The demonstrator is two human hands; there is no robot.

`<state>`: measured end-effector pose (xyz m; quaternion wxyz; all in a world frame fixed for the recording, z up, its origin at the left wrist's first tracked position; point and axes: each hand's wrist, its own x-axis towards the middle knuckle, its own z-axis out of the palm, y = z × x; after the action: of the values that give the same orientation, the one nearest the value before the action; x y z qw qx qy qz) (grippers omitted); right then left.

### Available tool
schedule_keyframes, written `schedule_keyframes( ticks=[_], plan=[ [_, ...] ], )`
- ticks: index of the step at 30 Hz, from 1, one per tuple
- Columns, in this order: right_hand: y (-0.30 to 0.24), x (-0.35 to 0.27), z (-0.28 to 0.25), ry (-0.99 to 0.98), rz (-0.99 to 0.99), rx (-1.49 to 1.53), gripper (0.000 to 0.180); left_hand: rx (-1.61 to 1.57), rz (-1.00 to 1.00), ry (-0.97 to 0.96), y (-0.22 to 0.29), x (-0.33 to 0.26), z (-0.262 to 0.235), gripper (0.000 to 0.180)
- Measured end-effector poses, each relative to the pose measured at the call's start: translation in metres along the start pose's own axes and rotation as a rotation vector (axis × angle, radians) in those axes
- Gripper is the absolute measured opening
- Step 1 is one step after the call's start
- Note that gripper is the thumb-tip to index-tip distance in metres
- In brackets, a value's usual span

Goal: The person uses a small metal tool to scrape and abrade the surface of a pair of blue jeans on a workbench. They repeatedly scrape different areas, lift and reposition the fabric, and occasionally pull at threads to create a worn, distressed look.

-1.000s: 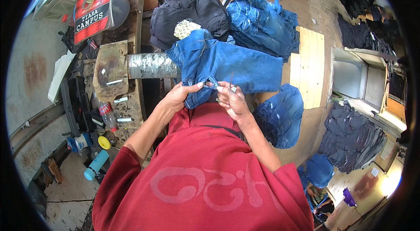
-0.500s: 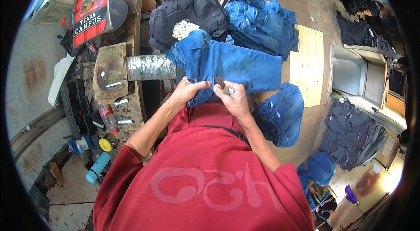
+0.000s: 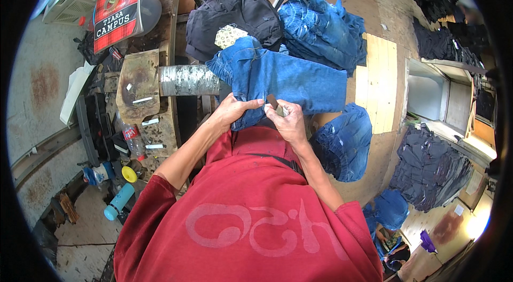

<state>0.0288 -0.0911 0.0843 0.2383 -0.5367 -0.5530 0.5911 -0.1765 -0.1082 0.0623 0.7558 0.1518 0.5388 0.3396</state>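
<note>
A blue denim garment (image 3: 299,81) with a gathered edge lies across the end of a bar wrapped in shiny film (image 3: 189,80). My left hand (image 3: 232,111) is closed on its near edge, thumb laid out along the cloth. Beside it, my right hand (image 3: 288,124) pinches a small flat brown piece (image 3: 273,102) against the denim. Whether that piece is a blade or a folded abrasive strip I cannot make out. The fingertips of both hands almost meet over the fabric.
Behind the garment are a dark clothing heap (image 3: 235,17) and a blue denim heap (image 3: 323,28). Another denim bundle (image 3: 343,142) lies to the right. On the left, a plastic bottle (image 3: 132,138) and white sticks (image 3: 152,121) rest on the worn bench. Dark garments (image 3: 427,167) are piled far right.
The whole view has shifted slightly, so the surroundings sit a little farther right. Both hands keep nearly the same hold on the garment and the brown piece.
</note>
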Motion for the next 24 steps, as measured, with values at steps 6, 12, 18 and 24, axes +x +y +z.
schedule_keyframes(
  ticks=[6, 12, 18, 24],
  plan=[
    [0.011, -0.005, 0.006, 0.141, 0.04, 0.245, 0.012, -0.057, -0.07, -0.033, -0.009, 0.003, -0.014, 0.031],
    [0.022, -0.006, 0.004, 0.083, 0.025, 0.191, 0.006, -0.109, -0.105, -0.039, -0.007, 0.0, -0.012, 0.034],
    [0.009, -0.002, 0.0, 0.093, -0.021, 0.094, 0.018, -0.08, -0.063, -0.019, -0.007, 0.0, -0.011, 0.043],
    [-0.024, -0.015, -0.044, 0.12, 0.052, -0.22, 0.036, 0.004, 0.035, -0.152, -0.007, -0.021, -0.032, 0.067]
  ],
)
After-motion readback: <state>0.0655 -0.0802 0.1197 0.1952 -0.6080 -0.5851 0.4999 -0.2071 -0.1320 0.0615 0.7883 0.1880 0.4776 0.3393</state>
